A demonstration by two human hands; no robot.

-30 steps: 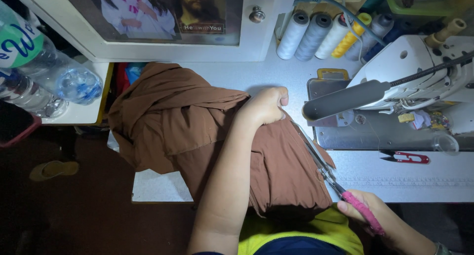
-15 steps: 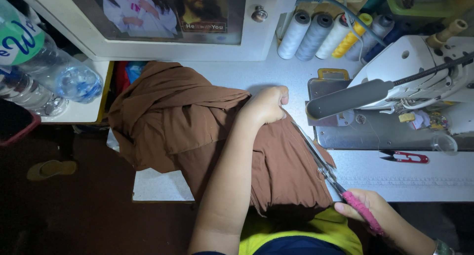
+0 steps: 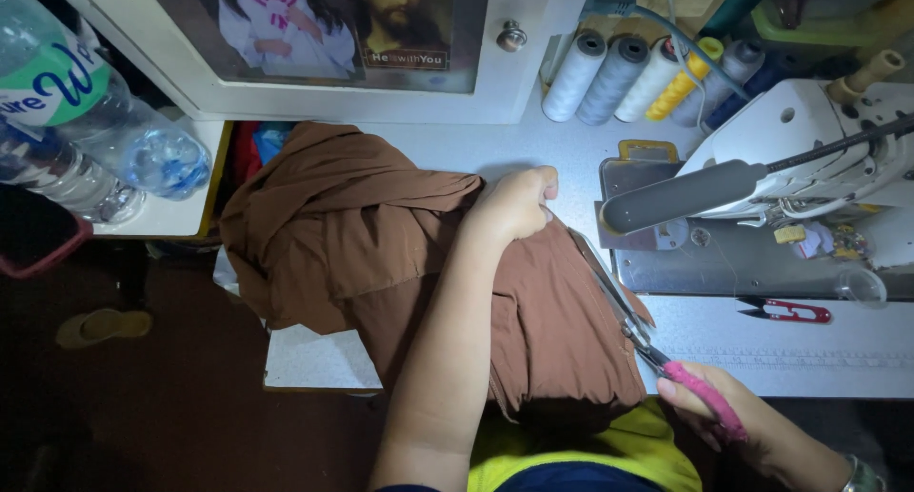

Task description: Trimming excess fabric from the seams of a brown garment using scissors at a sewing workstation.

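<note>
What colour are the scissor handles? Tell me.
Pink, in the head view: the right hand grips the scissors by their handles beside the brown fabric.

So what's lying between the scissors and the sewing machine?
Only a narrow strip of bare white table separates the scissors from the sewing machine base, in the head view.

A single head-worn camera looks almost straight down from close above the white sewing table (image 3: 533, 159). The sewing machine (image 3: 809, 187) lies at the right, thread spools (image 3: 628, 73) at the far edge, dark floor (image 3: 143, 406) at the left.
</note>
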